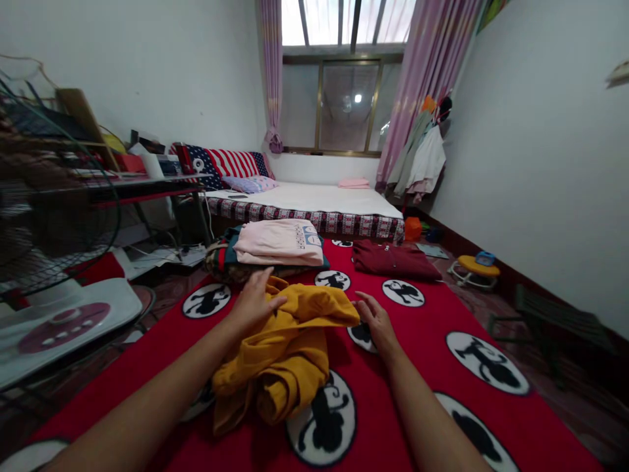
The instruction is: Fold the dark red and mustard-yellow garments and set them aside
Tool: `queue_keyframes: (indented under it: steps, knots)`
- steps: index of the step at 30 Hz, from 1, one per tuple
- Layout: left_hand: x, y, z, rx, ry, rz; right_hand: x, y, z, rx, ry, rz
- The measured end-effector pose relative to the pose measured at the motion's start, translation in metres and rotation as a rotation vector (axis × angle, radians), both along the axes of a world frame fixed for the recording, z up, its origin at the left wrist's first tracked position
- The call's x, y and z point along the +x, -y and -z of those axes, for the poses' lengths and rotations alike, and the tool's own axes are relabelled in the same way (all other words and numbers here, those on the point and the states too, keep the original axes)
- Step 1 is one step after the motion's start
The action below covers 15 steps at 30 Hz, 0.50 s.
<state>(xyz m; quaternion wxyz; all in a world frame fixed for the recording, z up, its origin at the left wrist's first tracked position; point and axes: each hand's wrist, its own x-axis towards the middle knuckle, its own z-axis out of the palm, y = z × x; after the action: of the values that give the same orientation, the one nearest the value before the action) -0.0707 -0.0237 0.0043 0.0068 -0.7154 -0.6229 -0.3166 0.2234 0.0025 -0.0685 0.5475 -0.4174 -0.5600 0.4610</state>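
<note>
Two hands, left (255, 298) and right (373, 318), lie open-fingered on one yellow garment (285, 347), two folded piles beyond.

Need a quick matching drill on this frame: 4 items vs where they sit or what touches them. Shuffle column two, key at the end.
1. yellow garment
2. pink folded top
3. maroon garment
4. pink pillow

a. on the bed by the window
b. on top of the clothes stack
c. under the left hand, with the right hand at its edge
d. alone on the red blanket, far right side

Pairs: 1-c, 2-b, 3-d, 4-a
</note>
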Motion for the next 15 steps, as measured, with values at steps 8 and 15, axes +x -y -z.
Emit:
queue_keyframes:
  steps: [8, 15]
  knots:
    - [0.061, 0.05, 0.031, 0.074, 0.018, 0.336, -0.006, 0.012, -0.009, 0.068, 0.212, -0.129]
    - [0.058, 0.054, 0.031, 0.043, 0.41, 0.429, -0.028, 0.029, -0.02, 0.032, 0.218, -0.299]
